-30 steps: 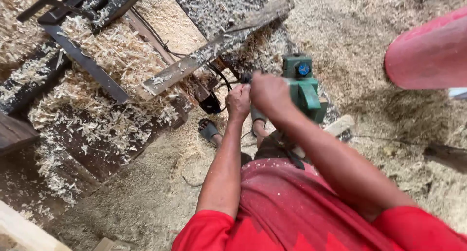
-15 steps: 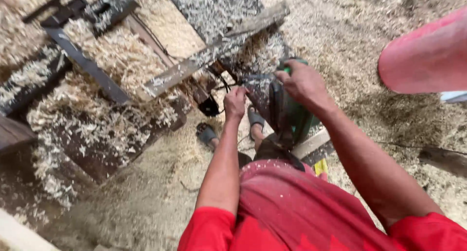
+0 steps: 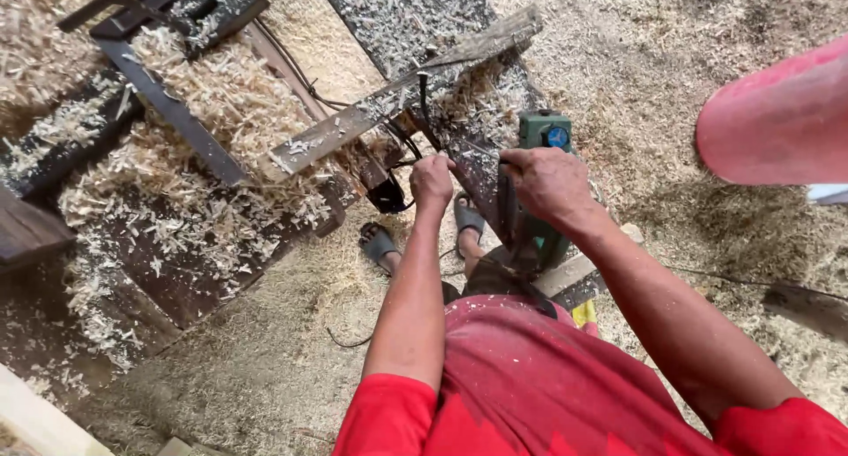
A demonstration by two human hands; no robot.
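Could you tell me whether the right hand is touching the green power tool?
Touching: the head view shows the right hand wrapped over the green power tool, with no gap.

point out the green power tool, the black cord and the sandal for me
green power tool [image 3: 545, 131], head view, on its green top housing
black cord [image 3: 423, 94], head view, where it crosses the wooden plank
sandal [image 3: 380, 242], head view, on its grey strap

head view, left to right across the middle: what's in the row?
Shavings-covered dark boards → grey sandal → left hand → right hand on the green power tool → pink rounded object.
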